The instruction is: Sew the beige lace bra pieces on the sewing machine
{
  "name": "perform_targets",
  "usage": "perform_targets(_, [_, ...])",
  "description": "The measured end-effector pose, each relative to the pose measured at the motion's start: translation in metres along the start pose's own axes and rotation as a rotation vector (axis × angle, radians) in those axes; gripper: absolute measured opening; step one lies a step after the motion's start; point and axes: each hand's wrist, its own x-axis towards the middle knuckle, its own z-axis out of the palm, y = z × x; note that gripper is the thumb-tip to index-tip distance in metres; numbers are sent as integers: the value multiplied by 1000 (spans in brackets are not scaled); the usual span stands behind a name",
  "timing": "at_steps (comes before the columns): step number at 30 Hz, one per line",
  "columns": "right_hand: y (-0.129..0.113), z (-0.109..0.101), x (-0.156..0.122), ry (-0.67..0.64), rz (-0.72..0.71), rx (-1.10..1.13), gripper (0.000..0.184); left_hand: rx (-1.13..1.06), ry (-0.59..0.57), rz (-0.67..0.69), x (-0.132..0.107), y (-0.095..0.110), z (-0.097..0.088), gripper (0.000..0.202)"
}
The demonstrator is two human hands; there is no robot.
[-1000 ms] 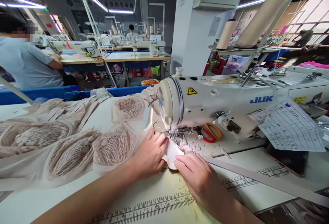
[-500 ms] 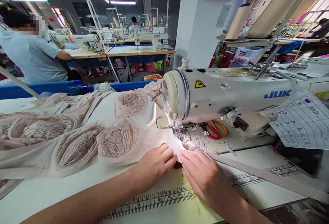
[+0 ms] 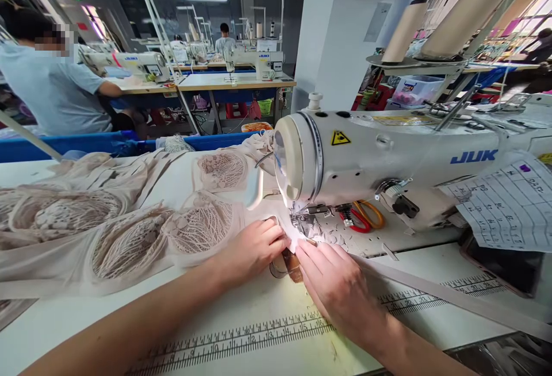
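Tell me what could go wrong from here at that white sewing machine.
A pinch is possible: the bare left hand and bare right hand touch pale beige fabric close to the lit end of the white sewing machine. The long, flat, pale fabric strip beside the right hand might twist or snag.

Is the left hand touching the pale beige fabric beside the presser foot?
Touching: the head view shows the left hand resting on the fabric, no gap visible.

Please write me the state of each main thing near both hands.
Left hand: curled, on beige fabric
Right hand: fingertips on that fabric
Sewing machine: needle area lit
Lace bra cups: spread out
Scissors: lying under machine
Phone: screen dark, partly covered
Paper sheet: written on, tilted
Strap: laid out straight
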Motion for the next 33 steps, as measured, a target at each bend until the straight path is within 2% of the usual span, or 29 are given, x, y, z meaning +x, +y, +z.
perform_targets(5, [1,5,2,-26,9,-20,30,-3,-18,-6,1,-8,4,22])
perform_targets(11, [2,4,3,-28,27,47,30,-31,-54,-35,0,-11,-1,27])
perform_targets(19, [3,0,4,-59,39,90,32,-47,-10,-19,-3,-15,5,24])
perform_targets(33, [3,0,4,-70,23,80,30,-58,-44,-24,0,-21,1,26])
